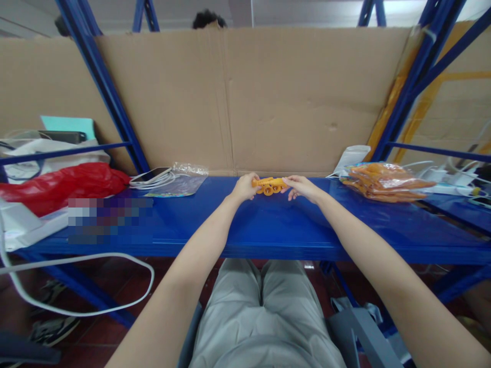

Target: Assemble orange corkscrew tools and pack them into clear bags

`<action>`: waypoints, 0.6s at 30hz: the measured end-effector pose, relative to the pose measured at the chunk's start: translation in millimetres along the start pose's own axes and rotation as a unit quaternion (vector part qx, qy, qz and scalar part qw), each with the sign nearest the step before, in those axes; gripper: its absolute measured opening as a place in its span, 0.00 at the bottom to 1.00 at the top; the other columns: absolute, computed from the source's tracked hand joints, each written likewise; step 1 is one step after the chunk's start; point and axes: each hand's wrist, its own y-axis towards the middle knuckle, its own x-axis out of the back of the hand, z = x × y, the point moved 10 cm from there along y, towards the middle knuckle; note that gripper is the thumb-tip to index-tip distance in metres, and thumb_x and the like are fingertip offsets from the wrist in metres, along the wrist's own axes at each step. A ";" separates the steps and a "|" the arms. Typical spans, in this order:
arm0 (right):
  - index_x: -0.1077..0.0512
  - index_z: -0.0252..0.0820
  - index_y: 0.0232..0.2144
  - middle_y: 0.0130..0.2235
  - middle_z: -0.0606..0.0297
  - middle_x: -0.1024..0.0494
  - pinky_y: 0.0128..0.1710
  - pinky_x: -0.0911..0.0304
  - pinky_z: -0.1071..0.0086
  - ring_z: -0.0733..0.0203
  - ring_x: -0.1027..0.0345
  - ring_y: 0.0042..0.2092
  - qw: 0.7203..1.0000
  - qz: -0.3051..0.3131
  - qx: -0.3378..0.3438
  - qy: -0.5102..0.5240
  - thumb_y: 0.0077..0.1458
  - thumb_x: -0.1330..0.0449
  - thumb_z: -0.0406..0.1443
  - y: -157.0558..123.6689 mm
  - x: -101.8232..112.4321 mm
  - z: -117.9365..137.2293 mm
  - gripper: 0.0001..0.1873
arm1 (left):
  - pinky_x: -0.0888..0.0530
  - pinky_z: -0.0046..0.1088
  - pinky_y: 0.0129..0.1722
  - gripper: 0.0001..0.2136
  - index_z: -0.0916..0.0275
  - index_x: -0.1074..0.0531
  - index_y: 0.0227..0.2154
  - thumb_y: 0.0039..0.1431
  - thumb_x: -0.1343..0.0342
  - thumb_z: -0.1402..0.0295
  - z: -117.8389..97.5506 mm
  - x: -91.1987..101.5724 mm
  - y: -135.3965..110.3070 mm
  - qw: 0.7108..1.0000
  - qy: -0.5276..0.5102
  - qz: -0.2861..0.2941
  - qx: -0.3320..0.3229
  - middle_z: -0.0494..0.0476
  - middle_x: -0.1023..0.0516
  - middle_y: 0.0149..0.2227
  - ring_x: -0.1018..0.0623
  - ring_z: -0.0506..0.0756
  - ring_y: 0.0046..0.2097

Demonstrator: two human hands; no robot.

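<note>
Between my two hands is an orange plastic piece (272,186), long along its top with round, ring-like parts along its lower side; its exact kind is too small to make out. My left hand (245,187) closes its fingers around the left end. At the right end, my right hand (303,188) pinches it between thumb and forefinger, the other fingers loosely curled. Both hands are over the blue tabletop (276,225), near its far side. Whether the piece touches the surface cannot be seen.
A cardboard panel (287,102) stands behind the table. To the left are a clear plastic bag (180,181), a phone with a white cable (155,176) and a red bag (72,184). Packaged orange pieces (383,181) lie right. A white cable loop (149,286) hangs at the front left.
</note>
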 end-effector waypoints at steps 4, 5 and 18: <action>0.29 0.35 0.33 0.21 0.61 0.23 0.15 0.46 0.78 0.70 0.36 0.15 1.000 0.008 -0.008 -0.010 0.65 0.46 0.44 1.0 -1.9 -3.2 0.17 | 0.32 0.18 0.18 0.13 0.65 0.30 0.46 0.58 0.40 0.73 -0.3 -3.0 -0.1 1.000 0.016 0.012 -0.001 0.61 0.23 0.45 0.27 0.43 0.19; 0.29 0.34 0.33 0.20 0.61 0.24 0.15 0.47 0.78 0.70 0.37 0.15 1.000 0.011 -0.012 -0.011 0.66 0.47 0.45 1.2 -2.7 -4.5 0.19 | 0.32 0.18 0.18 0.13 0.65 0.30 0.46 0.59 0.40 0.73 -0.1 -4.3 -0.3 1.000 0.016 0.017 0.002 0.61 0.22 0.44 0.27 0.43 0.19; 0.28 0.34 0.37 0.20 0.61 0.23 0.14 0.47 0.77 0.69 0.37 0.15 0.999 0.003 -0.040 0.004 0.66 0.50 0.49 0.7 -3.5 -9.3 0.23 | 0.32 0.16 0.18 0.12 0.65 0.31 0.46 0.59 0.41 0.73 1.5 -6.0 1.0 1.000 0.014 0.009 0.006 0.60 0.22 0.42 0.28 0.42 0.19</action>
